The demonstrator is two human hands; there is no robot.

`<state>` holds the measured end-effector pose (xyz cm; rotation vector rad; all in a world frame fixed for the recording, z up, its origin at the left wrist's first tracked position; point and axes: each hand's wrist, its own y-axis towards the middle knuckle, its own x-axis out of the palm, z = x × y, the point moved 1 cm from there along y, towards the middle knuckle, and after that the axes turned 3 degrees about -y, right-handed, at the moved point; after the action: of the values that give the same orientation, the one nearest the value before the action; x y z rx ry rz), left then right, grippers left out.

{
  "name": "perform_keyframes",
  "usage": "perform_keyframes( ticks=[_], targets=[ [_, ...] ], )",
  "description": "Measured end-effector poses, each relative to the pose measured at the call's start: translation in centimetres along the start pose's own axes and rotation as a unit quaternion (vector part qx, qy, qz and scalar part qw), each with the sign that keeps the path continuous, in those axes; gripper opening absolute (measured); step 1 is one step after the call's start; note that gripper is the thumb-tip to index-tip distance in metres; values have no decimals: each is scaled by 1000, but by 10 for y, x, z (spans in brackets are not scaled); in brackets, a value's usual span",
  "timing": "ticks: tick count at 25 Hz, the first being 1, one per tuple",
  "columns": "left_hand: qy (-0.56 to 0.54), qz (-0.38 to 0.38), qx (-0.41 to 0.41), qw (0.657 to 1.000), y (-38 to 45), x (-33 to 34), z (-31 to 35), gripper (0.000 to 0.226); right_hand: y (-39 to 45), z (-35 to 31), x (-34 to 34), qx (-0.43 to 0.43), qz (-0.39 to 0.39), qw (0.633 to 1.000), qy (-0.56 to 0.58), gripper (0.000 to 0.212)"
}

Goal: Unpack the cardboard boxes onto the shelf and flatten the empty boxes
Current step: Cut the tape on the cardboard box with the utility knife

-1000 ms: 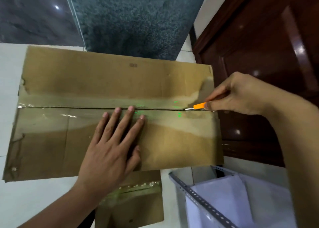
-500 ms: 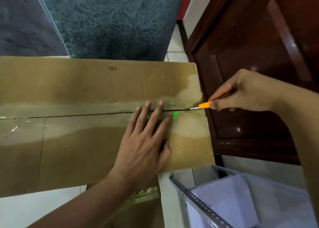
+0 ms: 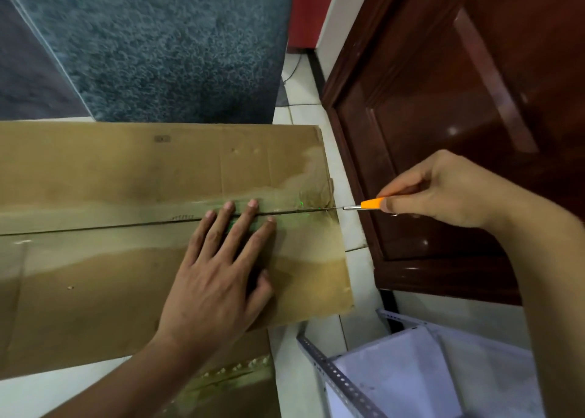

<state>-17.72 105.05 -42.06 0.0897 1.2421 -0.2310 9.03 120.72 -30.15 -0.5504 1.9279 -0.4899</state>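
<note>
- Two large things frame the work: the dark wooden door point(image 3: 459, 133) to the right of the cardboard box point(image 3: 110, 259), and the grey-blue carpet point(image 3: 164, 44) beyond the box's far edge.
- Largest of the task's things, the cardboard box lies on the pale tiled floor point(image 3: 354, 228) with its two top flaps meeting in a long seam across the middle. Clear tape runs along that seam and glints near the box's right end. The board is plain brown, worn and lighter in patches where tape appears to have lifted.
- A second piece of cardboard point(image 3: 234, 386), also taped, shows just under the box's near edge.
- Part of a metal shelf point(image 3: 329, 376) with a perforated rail and white sheets sits off the box's near right corner.
- The left hand point(image 3: 218, 278) lies flat on the box's near flap, fingers spread and straight, tips at the seam, pressing down.
- The right hand point(image 3: 443, 193), just off the box's right edge, pinches the orange-handled blade point(image 3: 364, 205), whose thin tip meets the seam's right end.
- To slit well, I would judge: keep the blade shallow and in the seam line, and keep the left fingertips behind the tip's path while holding the flap steady.
</note>
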Motion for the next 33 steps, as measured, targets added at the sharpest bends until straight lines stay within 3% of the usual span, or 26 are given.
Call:
perform_keyframes(
  ticks=[7, 11, 15, 21, 29, 33],
  targets=[
    [-1, 8, -2, 1000, 0, 1, 2, 69, -29, 21, 4, 14, 41, 998, 42, 6],
    [-2, 17, 4, 1000, 0, 2, 3, 69, -48, 28, 34, 56, 137, 978, 148, 19],
    [-1, 23, 5, 1000, 1, 3, 3, 69, -58, 16, 79, 102, 239, 951, 169, 26],
    [4, 22, 5, 1000, 1, 4, 3, 69, -71, 6, 118, 103, 251, 938, 215, 22],
    [13, 16, -5, 1000, 0, 3, 3, 67, -61, -3, 124, 122, 252, 943, 178, 25],
    [11, 16, -6, 1000, 0, 3, 3, 68, -65, -5, 118, 111, 260, 953, 106, 31]
  ],
)
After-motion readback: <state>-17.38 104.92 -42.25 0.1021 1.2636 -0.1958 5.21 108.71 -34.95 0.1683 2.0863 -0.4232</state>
